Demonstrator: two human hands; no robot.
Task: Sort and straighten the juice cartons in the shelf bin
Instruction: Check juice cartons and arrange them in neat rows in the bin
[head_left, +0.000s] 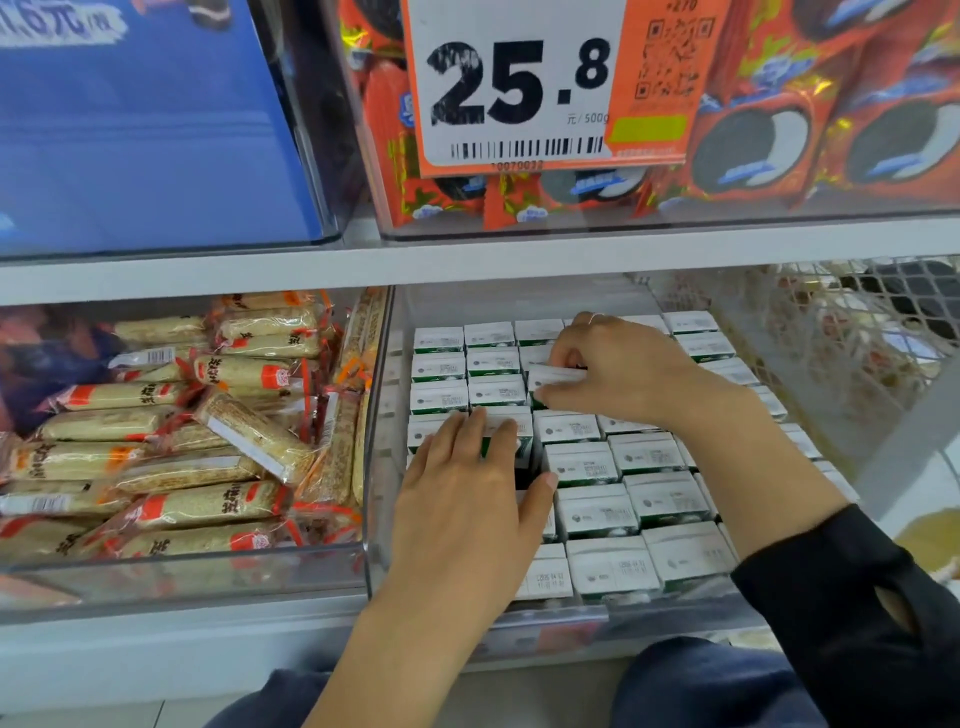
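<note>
A clear plastic shelf bin (379, 415) holds several rows of white-topped, green-sided juice cartons (597, 512), most standing upright in a grid. My right hand (618, 371) reaches into the middle of the bin and pinches one carton (550, 376), which is tilted and raised above its neighbours. My left hand (467, 493) lies flat on the cartons at the bin's front left, fingers spread over their tops and thumb down in a gap beside them. Both hands hide the cartons beneath them.
A second clear bin (182, 566) to the left is heaped with wrapped sesame snack bars. Above, a shelf board (467, 254) carries bins of red cookie packs and an orange price tag (519, 83). A white wire mesh panel (831, 338) borders the right side.
</note>
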